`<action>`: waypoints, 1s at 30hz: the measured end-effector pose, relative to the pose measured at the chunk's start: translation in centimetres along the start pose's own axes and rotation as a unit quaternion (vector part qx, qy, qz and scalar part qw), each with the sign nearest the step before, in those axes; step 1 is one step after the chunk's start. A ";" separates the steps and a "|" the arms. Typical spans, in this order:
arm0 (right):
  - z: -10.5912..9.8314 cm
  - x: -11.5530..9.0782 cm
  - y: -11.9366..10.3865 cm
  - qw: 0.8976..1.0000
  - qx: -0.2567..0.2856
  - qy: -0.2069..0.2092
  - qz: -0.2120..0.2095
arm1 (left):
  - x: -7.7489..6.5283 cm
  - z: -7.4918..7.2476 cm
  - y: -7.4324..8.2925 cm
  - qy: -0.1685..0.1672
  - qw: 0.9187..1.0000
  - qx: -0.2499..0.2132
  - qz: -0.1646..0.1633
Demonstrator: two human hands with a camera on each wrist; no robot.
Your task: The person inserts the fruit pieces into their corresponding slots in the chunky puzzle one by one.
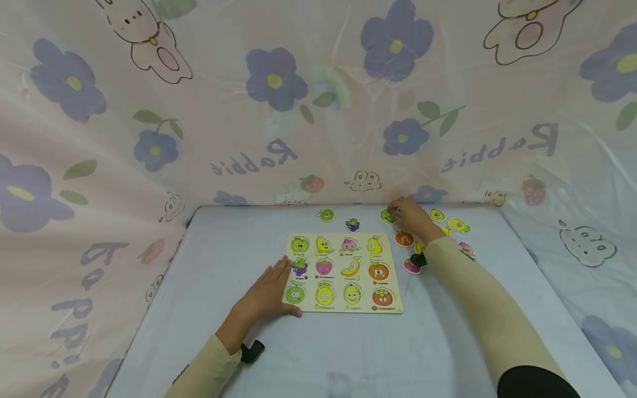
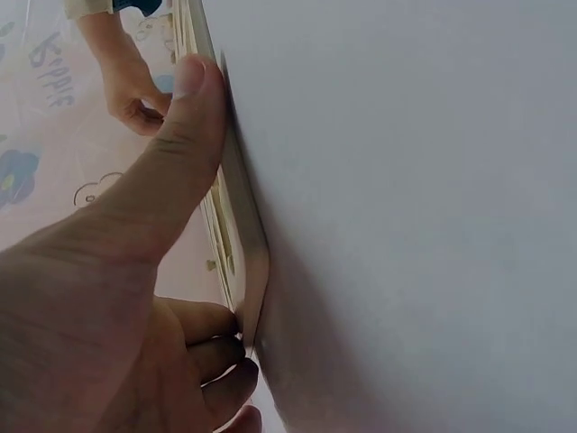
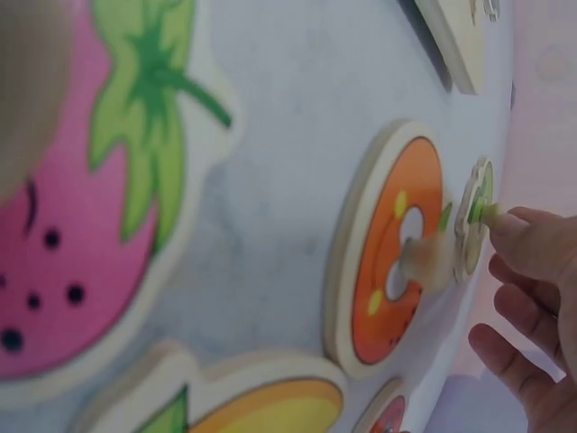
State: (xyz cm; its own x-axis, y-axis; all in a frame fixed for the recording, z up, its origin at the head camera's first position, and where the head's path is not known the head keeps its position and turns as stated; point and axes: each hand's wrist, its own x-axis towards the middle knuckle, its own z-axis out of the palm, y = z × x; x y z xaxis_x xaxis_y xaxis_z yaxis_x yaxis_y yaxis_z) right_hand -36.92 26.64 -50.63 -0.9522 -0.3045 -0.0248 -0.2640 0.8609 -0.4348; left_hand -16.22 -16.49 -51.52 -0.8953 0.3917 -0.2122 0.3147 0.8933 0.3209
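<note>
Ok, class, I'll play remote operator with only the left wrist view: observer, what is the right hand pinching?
Observer: The right hand pinches a green fruit piece by its knob.
Operator: And I see just the board's edge; what's printed on top?
Observer: The fruit puzzle board carries twelve fruit pictures, in three rows of four.
Operator: Which loose piece lies close to its right edge in the head view?
Observer: A pink strawberry piece, partly hidden there.
</note>
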 end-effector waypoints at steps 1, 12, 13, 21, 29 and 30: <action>0.1 0.1 0.0 1.000 0.003 0.002 -0.001 | 0.0 -0.1 0.0 0.000 1.000 0.000 -0.001; 0.1 0.0 0.0 1.000 0.003 0.006 0.009 | 0.4 0.2 -0.2 -0.001 1.000 0.002 0.009; 0.2 0.0 0.1 1.000 0.002 0.006 0.011 | 0.5 0.2 -0.2 -0.002 1.000 0.003 0.009; 0.2 -0.1 0.2 1.000 -0.004 0.010 0.025 | 0.7 0.4 -0.3 0.002 1.000 0.018 0.009; -0.2 -0.3 -0.9 0.999 -0.004 0.006 0.034 | 0.7 0.3 -0.4 -0.002 1.000 0.026 0.005; -0.2 -0.3 -1.0 0.999 -0.004 0.005 0.035 | 0.6 0.3 -0.5 -0.003 1.000 0.027 0.004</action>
State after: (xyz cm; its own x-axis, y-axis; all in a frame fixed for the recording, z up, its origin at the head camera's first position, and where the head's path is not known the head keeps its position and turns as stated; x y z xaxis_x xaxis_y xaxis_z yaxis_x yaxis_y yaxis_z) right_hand -36.37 25.98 -49.98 -0.9700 -0.2387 -0.0452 -0.1975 0.8832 -0.4253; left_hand -16.85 -16.59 -52.05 -0.8911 0.3992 -0.2158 0.3377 0.9011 0.2721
